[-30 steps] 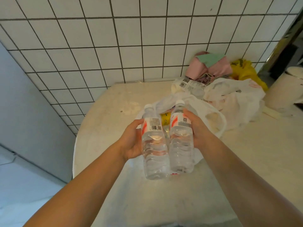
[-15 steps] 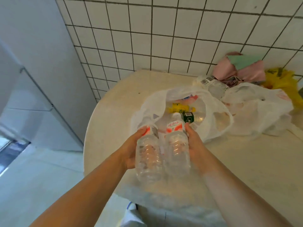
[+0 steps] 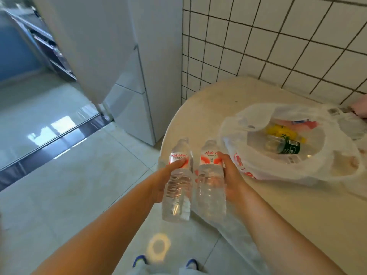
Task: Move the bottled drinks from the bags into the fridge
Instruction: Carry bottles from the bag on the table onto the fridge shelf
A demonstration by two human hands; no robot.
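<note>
1. Since the earlier frames both water bottles have come away from above the plastic bag and now hang off the table's edge, over the floor tiles; the white fridge (image 3: 145, 76) has swung into view at the upper left.
2. My left hand (image 3: 166, 176) is curled round the left water bottle (image 3: 177, 187), thumb across its red and white label; my right hand (image 3: 231, 176) grips the right water bottle (image 3: 211, 187) the same way; the two bottles are side by side, necks tipped away from me.
3. Behind them the white plastic bag (image 3: 248, 167) lies open on the round table (image 3: 200, 108), a dark-labelled bottle (image 3: 286, 146) and something yellow (image 3: 282, 131) inside it.
4. Below, the toes of my blue shoes (image 3: 140, 261) show on the tiled floor (image 3: 79, 175).
</note>
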